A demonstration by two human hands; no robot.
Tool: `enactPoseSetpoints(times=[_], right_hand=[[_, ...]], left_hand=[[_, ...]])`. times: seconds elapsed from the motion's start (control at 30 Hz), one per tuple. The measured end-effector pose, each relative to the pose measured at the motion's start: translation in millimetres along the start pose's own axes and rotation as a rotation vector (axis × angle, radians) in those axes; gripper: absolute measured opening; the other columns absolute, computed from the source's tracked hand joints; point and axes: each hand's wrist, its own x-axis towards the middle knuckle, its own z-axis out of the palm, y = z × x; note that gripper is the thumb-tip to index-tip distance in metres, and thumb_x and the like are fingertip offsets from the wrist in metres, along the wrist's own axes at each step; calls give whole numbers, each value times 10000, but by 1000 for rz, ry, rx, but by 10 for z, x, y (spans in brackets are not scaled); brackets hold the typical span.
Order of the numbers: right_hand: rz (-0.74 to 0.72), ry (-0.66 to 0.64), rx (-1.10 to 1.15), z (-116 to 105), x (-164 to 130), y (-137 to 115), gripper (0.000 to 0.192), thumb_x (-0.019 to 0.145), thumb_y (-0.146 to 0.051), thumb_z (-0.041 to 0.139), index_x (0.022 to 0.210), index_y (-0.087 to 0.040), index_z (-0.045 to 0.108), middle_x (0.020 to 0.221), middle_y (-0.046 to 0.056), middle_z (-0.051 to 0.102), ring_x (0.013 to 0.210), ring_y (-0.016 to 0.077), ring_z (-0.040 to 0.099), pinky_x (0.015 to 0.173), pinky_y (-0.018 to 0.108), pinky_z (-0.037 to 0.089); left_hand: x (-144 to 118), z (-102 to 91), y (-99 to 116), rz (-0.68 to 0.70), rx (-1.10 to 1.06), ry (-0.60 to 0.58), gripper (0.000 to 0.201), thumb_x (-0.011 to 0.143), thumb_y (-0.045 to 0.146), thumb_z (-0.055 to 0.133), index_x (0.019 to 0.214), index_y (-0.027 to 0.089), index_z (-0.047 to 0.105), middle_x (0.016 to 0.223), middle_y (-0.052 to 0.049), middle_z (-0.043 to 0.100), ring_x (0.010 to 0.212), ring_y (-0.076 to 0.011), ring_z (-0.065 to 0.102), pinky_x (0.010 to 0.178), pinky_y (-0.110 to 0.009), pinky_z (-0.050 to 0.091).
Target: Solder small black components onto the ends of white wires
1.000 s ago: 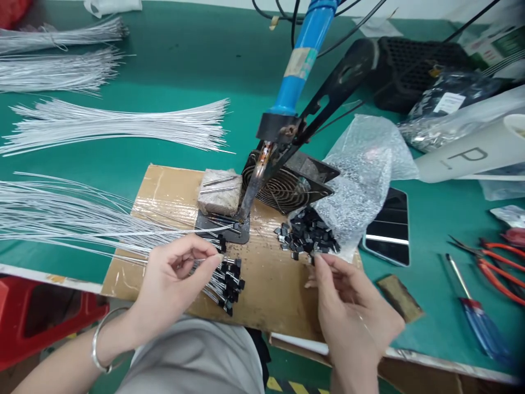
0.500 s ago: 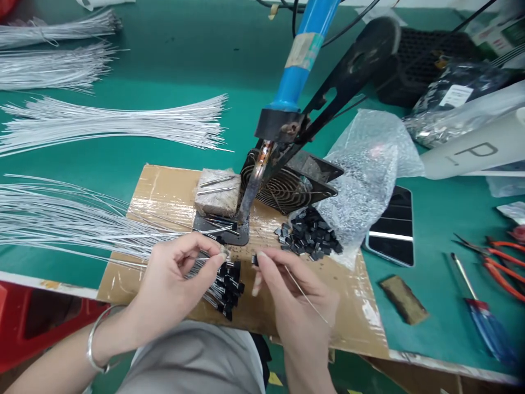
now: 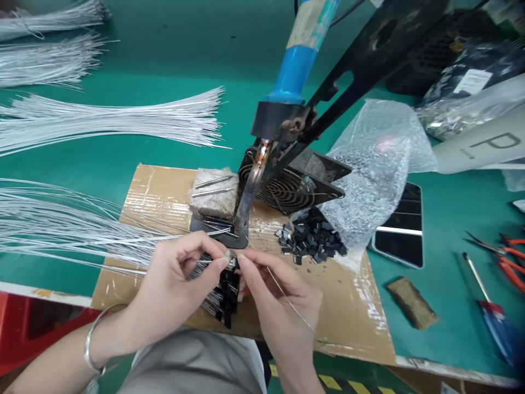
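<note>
My left hand (image 3: 178, 282) pinches the end of a thin white wire (image 3: 123, 241) from the fan of wires lying to the left. My right hand (image 3: 279, 298) holds a small black component at its fingertips and a thin solder wire (image 3: 287, 298) across its palm. Both sets of fingertips meet just in front of the tip of the blue-handled soldering iron (image 3: 256, 180), which stands clamped over a small metal plate (image 3: 219, 227). Below my hands lies a row of wires with black components fitted (image 3: 227, 290). A pile of loose black components (image 3: 314, 241) sits on the cardboard sheet (image 3: 164, 186).
A fan (image 3: 295, 183) and a sponge block (image 3: 213, 191) sit behind the iron. Bubble wrap (image 3: 373, 164), a phone (image 3: 400, 232), a screwdriver (image 3: 490, 309), red-handled pliers (image 3: 506, 254) and a brown block (image 3: 412, 309) lie to the right. More wire bundles (image 3: 110, 117) cover the green mat.
My right hand left the pile of loose components and moved left with one piece, meeting my left hand's fingertips at the wire end. The view tilted slightly closer.
</note>
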Motion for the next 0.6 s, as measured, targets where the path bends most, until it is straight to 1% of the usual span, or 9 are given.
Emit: enactPoseSetpoints(times=[0.17, 0.33, 0.47, 0.6], right_hand=[[-9, 23, 15, 21, -10, 11, 73, 872, -236, 799, 850, -285, 847, 622, -29, 698, 476, 90, 594, 466, 179, 516], [72, 76, 30, 49, -35, -35, 74, 860, -225, 798, 821, -271, 841, 636, -25, 704, 498, 90, 589, 499, 191, 520], [50, 19, 19, 20, -9, -27, 71, 864, -226, 795, 841, -273, 843, 639, -27, 713, 489, 88, 608, 482, 175, 527], [7, -8, 0, -16, 3, 16, 96, 878, -212, 784, 853, -283, 843, 649, -32, 728, 491, 81, 625, 484, 154, 535]], left_hand=[[10, 3, -6, 1, -32, -23, 128, 906, 218, 666, 789, 207, 715, 825, -32, 758, 681, -157, 681, 531, -262, 422], [7, -1, 5, 16, -22, -23, 142, 908, 197, 653, 780, 205, 714, 853, -30, 763, 753, -170, 717, 549, -258, 437], [4, 4, 12, 24, 36, -14, 136, 898, 213, 639, 780, 195, 702, 846, -42, 774, 729, -171, 721, 534, -256, 428], [4, 13, 7, -33, 99, 2, 126, 888, 235, 631, 800, 192, 710, 856, -67, 795, 719, -180, 715, 529, -258, 423]])
